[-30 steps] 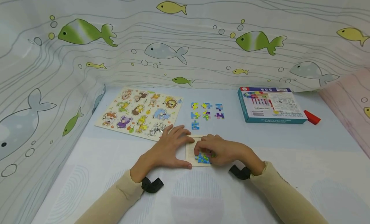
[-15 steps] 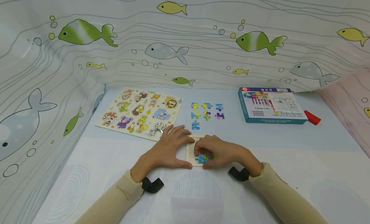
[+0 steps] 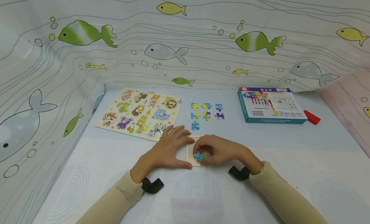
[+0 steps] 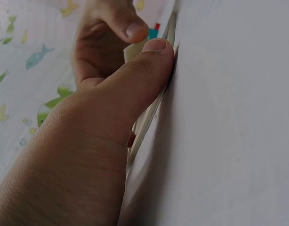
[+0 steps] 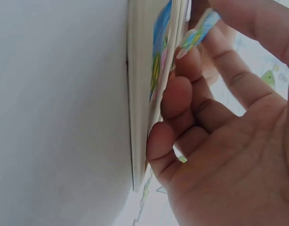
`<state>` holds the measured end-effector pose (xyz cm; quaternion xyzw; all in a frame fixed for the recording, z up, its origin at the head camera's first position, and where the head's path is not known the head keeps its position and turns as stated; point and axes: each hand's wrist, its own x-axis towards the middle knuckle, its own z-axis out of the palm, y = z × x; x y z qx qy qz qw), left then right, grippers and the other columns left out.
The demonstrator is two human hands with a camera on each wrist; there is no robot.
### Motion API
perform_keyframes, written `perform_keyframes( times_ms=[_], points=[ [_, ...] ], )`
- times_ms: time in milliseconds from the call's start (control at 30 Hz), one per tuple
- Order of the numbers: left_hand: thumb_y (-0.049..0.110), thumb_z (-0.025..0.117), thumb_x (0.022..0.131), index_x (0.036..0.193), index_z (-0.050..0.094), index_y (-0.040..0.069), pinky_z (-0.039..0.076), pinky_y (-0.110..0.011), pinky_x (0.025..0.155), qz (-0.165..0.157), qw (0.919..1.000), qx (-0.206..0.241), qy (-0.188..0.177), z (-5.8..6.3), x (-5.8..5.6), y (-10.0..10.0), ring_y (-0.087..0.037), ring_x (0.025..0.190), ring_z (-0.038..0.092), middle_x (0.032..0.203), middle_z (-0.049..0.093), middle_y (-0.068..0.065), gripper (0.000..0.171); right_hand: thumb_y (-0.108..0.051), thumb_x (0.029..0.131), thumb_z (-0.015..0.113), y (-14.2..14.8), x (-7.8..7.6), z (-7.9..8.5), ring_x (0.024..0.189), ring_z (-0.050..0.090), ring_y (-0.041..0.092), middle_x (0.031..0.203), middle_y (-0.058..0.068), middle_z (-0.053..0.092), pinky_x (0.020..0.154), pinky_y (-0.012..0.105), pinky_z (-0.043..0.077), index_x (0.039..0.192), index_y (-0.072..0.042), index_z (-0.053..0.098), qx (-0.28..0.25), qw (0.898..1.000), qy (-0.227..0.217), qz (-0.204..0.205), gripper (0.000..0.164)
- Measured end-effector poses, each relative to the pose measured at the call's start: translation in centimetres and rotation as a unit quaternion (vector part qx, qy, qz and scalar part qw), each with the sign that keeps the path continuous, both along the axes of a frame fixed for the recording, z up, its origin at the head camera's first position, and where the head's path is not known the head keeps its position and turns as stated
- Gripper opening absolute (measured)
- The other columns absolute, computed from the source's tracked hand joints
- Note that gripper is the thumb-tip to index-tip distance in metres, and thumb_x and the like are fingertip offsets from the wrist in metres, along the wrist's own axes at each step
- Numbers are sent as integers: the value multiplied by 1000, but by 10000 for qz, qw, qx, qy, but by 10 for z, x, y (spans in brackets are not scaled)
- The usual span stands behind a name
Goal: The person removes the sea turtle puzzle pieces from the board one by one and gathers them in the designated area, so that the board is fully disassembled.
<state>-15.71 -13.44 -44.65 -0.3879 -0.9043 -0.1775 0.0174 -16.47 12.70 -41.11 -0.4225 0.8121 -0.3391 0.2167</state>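
Note:
My right hand pinches a blue jigsaw piece with green and yellow marks over a small pale wooden puzzle board. In the right wrist view that jigsaw piece stands tilted, lifted off the board's face, its upper end by the thumb. Other curled fingertips touch the board; a blue and green printed part shows in it. My left hand lies spread at the board's left edge, thumb and fingers extended. In the left wrist view its thumb rests on the board's edge.
Several loose jigsaw pieces lie in rows beyond the board. An animal peg puzzle sits at the left, its near corner close to the left hand. A teal-edged box and a red object stand at the back right.
The jigsaw piece has come up and turned in the right hand's fingers. The right thumb has moved left and up from the board's near edge. The left hand stays put.

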Motion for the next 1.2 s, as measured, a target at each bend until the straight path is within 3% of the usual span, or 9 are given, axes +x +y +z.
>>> perform_keyframes(
  times_ms=[200,333,533,733,1200],
  points=[
    [79,70,73,135,60,32,11,-60,123,21,10000,-39,-13,0,0,0,-30,153,29,147,50,2,79,-18,88,79,6,-6,0,91,58,20,106,-7,67,77,29,51,117,-19,70,-440,9982,-367,-151,30],
    [79,71,72,135,60,32,11,-61,122,32,10000,-18,-33,1,0,0,-30,153,29,148,50,2,79,-18,88,79,12,-13,1,89,58,20,106,-8,68,76,29,49,119,-18,70,-522,9977,-123,-424,33],
    [79,70,72,136,59,33,11,-62,123,80,9999,-39,-121,0,0,1,-29,154,28,148,50,2,80,-14,87,81,23,-24,2,84,56,20,103,-4,69,75,32,48,120,-14,72,-699,9903,326,-1155,35],
    [81,69,72,137,57,35,11,-61,123,123,9998,-133,-124,0,0,1,-27,154,27,148,49,4,80,-16,88,80,33,-30,-1,86,55,17,103,-2,68,76,30,48,122,-14,72,-365,9828,572,-1716,35],
    [79,70,71,137,58,34,11,-61,123,137,9997,-96,-173,1,1,1,-27,154,27,148,49,4,80,-16,89,78,41,-36,-9,89,52,18,104,2,65,77,30,46,121,-17,73,249,9678,656,-2418,33]
  ],
)
